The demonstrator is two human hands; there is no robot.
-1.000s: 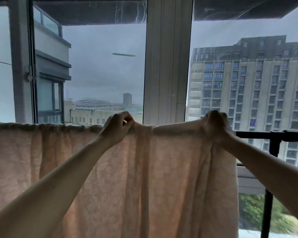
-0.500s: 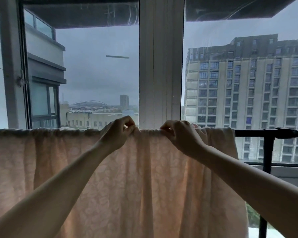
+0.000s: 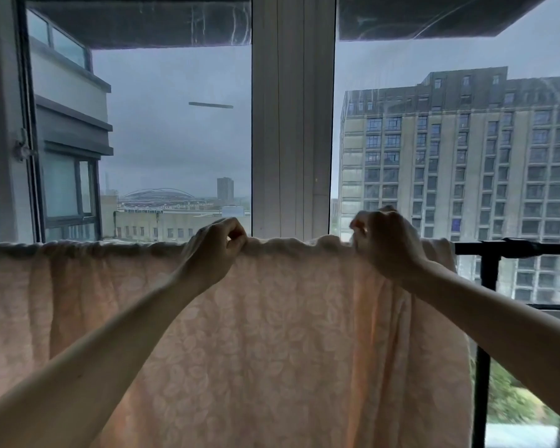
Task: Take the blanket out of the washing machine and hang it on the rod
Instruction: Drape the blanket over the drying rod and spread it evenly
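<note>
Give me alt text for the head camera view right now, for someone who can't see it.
Both hands grip the top fold of a peach floral blanket draped over a black rod, the left hand near its middle and the right hand near its right end. Behind are windows and a grey apartment block.

- My left hand [image 3: 219, 245] and right hand [image 3: 383, 242] sit side by side on the top edge of the blanket [image 3: 256, 334], apart from each other.
- The blanket hangs over the rod [image 3: 511, 248], covering it from the left edge to just past my right hand.
- The bare rod runs on rightward.
- The window frame [image 3: 293, 124] stands behind, between my hands.
</note>
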